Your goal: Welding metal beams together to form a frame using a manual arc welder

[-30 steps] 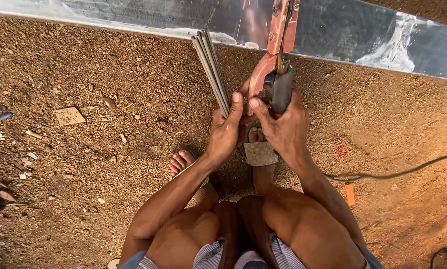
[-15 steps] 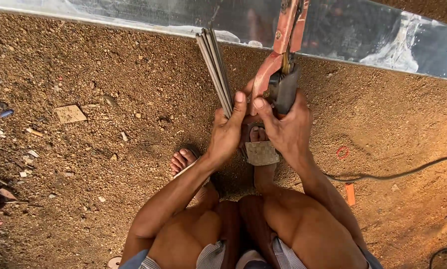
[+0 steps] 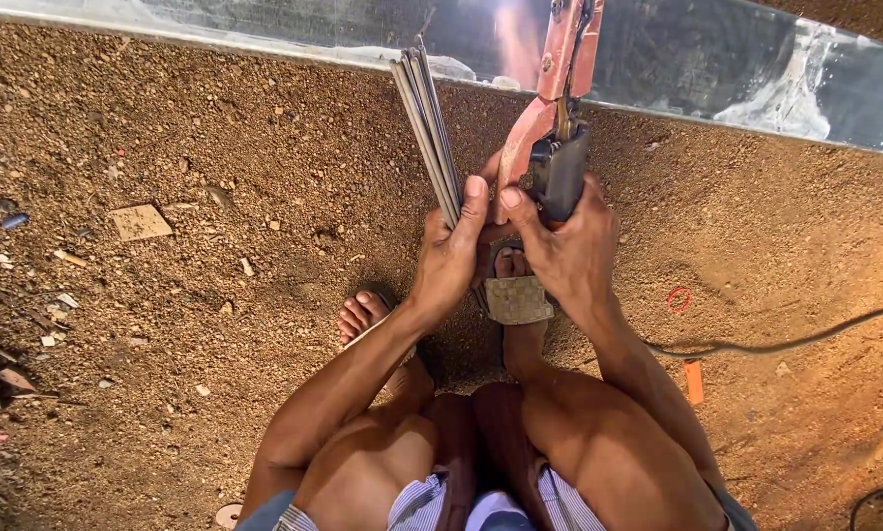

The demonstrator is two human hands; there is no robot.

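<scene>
Ground (image 3: pixel 215 324): bare gravelly dirt, carries everything. Along its far edge runs a long shiny metal sheet (image 3: pixel 717 69).

Person squats, seen from above; knees at the near edge, sandalled feet on the dirt below the hands.

Electrode holder (image 3: pixel 550 128): reddish clamp arms with a dark body, upright, near the far edge beside the sheet. Right hand (image 3: pixel 569 246) is closed around its dark body, thumb across toward the clamp. A dark cable (image 3: pixel 786 344) lies on the dirt toward the right edge.

Bundle of thin grey welding rods (image 3: pixel 430 133): left hand (image 3: pixel 451 261) is closed around its lower end; the rods fan upward to the far edge, just beside the holder, not touching its clamp as far as I can tell.

Progress, judged: rods gathered in hand, holder gripped; no rod seated in the clamp yet, so loading remains.

Packages, labels, signs: none readable. A flat tan cardboard scrap (image 3: pixel 140 222) lies toward the left edge; a small orange strip (image 3: pixel 694 382) and a red ring mark (image 3: pixel 677 299) lie right of the hands.
</scene>
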